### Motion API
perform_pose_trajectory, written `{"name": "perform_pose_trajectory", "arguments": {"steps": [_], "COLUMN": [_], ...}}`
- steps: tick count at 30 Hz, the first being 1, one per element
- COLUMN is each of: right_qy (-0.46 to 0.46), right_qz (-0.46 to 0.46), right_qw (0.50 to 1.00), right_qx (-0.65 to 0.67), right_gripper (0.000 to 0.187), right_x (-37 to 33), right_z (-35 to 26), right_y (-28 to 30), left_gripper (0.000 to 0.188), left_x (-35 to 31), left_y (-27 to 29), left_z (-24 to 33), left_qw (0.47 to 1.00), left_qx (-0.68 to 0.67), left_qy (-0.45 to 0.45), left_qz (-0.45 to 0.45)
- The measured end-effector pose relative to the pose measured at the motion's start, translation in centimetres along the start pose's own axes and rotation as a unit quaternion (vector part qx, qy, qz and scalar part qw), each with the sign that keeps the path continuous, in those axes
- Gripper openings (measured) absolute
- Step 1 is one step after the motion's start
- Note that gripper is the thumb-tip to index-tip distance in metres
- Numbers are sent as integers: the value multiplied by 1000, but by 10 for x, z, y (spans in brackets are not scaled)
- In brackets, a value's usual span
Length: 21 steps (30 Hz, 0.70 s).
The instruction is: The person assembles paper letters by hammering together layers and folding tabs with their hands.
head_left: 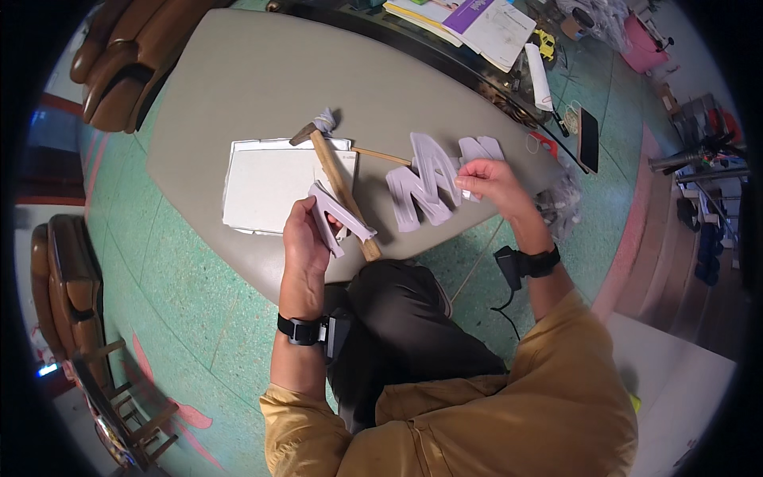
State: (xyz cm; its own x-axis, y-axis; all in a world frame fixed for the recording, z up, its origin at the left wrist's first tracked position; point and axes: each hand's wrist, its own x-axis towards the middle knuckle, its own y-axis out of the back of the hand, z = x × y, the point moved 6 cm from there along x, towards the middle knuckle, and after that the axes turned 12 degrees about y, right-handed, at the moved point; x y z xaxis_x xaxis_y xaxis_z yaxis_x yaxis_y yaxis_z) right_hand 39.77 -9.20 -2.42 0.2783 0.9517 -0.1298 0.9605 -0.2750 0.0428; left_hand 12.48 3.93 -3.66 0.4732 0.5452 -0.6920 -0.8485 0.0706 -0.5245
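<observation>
My left hand [304, 238] grips a pale lavender, slipper-like strap piece shaped like an angular letter [342, 213], held above the near edge of the table. Beneath it lies a hammer [335, 175] with a wooden handle, its head resting on a white board [266, 187]. To the right, my right hand [494, 184] pinches a small whitish bit [466, 195] that is too small to name. Right beside that hand, several similar lavender pieces [421, 187] lie overlapping. A thin wooden stick [381, 156] lies between the board and those pieces. A lavender wad [324, 121] sits by the hammer head.
The grey padded table [238, 71] bears all this. Beyond its far edge are papers [485, 32], a white roll [538, 77] and a dark phone-like slab [587, 139]. Crumpled clear plastic [560, 203] hangs at the right edge. Brown leather seats [131, 60] stand left.
</observation>
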Motion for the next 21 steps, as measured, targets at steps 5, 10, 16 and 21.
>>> {"name": "perform_pose_trajectory", "arguments": {"steps": [5,10,16,21], "right_qy": [3,41,46,152], "right_qz": [28,96,143,118], "right_qw": [999,978,929,898], "right_qx": [-16,-180,-337,-395], "right_gripper": [14,22,15,20], "right_x": [2,16,31,15], "right_z": [19,31,27,-5], "right_y": [8,28,31,-16], "left_gripper": [22,22,22,22], "left_x": [-1,2,8,9], "left_y": [5,0,-21,-15], "left_z": [2,8,-5,-3], "left_qw": [999,997,997,996], "left_qx": [20,42,73,91], "left_qy": [-23,-30,-10,-10], "left_qz": [40,60,17,12]}}
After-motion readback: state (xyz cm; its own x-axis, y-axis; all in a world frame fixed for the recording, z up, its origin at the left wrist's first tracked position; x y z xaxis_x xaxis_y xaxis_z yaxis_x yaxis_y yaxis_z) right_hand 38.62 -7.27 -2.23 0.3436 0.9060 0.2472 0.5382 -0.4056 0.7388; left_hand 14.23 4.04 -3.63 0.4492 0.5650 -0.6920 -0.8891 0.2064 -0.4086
